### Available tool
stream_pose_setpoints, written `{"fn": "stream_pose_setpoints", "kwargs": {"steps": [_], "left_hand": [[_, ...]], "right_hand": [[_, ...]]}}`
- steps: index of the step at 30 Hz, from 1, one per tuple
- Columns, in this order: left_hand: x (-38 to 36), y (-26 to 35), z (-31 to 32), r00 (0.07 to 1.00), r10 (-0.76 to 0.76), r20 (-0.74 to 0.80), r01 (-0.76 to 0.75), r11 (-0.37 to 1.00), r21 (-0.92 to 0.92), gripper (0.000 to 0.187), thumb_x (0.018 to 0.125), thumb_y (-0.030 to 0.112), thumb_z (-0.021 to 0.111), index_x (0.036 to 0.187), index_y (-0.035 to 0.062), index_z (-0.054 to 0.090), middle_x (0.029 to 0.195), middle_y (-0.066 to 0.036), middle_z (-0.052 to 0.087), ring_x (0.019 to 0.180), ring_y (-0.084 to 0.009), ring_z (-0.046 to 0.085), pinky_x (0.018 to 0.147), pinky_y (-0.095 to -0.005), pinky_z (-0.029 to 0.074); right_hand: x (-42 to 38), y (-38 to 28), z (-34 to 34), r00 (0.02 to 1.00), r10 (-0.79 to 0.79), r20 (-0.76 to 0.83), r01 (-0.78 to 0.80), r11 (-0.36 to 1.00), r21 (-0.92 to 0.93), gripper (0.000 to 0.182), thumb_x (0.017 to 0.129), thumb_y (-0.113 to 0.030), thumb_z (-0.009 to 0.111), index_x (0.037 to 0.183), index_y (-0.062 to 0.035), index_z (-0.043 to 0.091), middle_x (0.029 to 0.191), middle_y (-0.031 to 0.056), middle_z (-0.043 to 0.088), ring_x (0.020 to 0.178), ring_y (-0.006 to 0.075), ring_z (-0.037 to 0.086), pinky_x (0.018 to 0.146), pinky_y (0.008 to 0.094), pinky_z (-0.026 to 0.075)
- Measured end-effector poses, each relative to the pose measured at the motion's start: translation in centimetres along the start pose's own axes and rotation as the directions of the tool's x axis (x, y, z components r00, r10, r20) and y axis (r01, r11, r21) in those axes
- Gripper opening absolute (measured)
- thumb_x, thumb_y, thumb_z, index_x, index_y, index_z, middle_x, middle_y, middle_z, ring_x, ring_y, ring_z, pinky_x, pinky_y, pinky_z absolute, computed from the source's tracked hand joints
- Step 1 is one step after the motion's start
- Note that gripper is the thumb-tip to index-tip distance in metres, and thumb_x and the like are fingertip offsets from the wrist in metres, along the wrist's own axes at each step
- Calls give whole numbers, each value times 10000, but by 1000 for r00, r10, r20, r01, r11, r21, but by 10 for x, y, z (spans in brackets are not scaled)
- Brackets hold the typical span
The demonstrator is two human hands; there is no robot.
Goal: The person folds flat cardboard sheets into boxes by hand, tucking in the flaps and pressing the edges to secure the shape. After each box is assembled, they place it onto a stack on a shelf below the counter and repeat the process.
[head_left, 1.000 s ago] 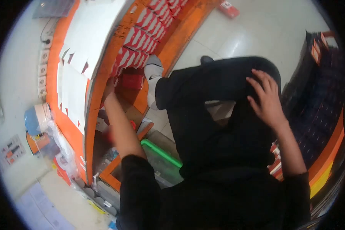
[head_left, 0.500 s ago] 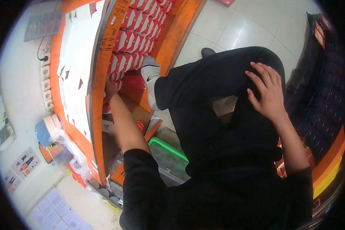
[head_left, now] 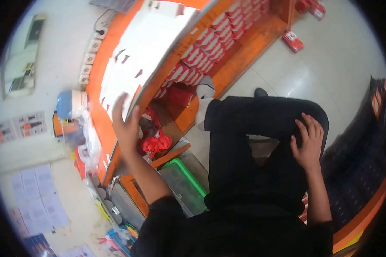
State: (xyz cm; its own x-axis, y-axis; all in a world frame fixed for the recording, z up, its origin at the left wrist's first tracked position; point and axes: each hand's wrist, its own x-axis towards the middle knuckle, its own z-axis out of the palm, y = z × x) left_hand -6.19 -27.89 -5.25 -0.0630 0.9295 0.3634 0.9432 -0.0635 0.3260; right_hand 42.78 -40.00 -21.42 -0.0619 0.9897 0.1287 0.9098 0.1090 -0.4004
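Note:
My left hand [head_left: 126,128] is raised at the front edge of the orange counter [head_left: 99,141], its fingers apart and nothing seen in them. Beneath that edge, the open shelf holds stacked red-and-white boxes [head_left: 201,55]. A plain red box [head_left: 180,96] lies at the near end of the stacks, and a crumpled red plastic bag [head_left: 156,143] sits closer to me. My right hand [head_left: 309,143] rests on my black-trousered leg [head_left: 261,113] with its fingers spread. One foot in a white sock [head_left: 205,96] is propped against the shelf's orange board.
A clear bin with a green rim [head_left: 186,175] stands below my left forearm. Red boxes [head_left: 293,41] lie on the tiled floor [head_left: 283,73]. Dark stacked packs [head_left: 356,171] line the right side. White sheets [head_left: 146,38] cover the countertop, and sockets [head_left: 90,58] run along the wall.
My left hand has come out of the shelf, up to the counter edge. My right hand stays on my leg. The view has turned, bringing more floor and boxes into sight.

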Motion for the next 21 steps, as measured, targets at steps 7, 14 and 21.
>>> {"fn": "stream_pose_setpoints", "kwargs": {"steps": [7,14,21], "left_hand": [[37,-106,-18,934,-113,339,35,973,230,642,980,371,705,1530,104,508,1570,-200,481,1438,-341,487,1162,-416,413],[37,-101,-33,933,-121,338,-88,835,543,325,1052,297,511,1235,92,683,1034,-206,739,955,-419,707,820,-508,554],[-43,-91,-75,949,163,-269,-13,874,485,116,976,132,613,961,42,684,750,-187,646,709,-378,677,622,-460,518]], "right_hand": [[-7,-12,-8,999,-13,-50,15,1000,27,516,798,-137,750,1299,-82,639,1489,129,520,1412,349,452,1188,520,331],[-10,-18,-13,995,-42,-85,44,999,31,522,791,-148,762,1295,-89,642,1482,129,526,1414,361,446,1198,529,315],[-8,-37,-29,998,20,-66,28,762,647,488,838,-201,793,1285,-77,640,1416,178,554,1308,375,542,1139,483,386]]}}
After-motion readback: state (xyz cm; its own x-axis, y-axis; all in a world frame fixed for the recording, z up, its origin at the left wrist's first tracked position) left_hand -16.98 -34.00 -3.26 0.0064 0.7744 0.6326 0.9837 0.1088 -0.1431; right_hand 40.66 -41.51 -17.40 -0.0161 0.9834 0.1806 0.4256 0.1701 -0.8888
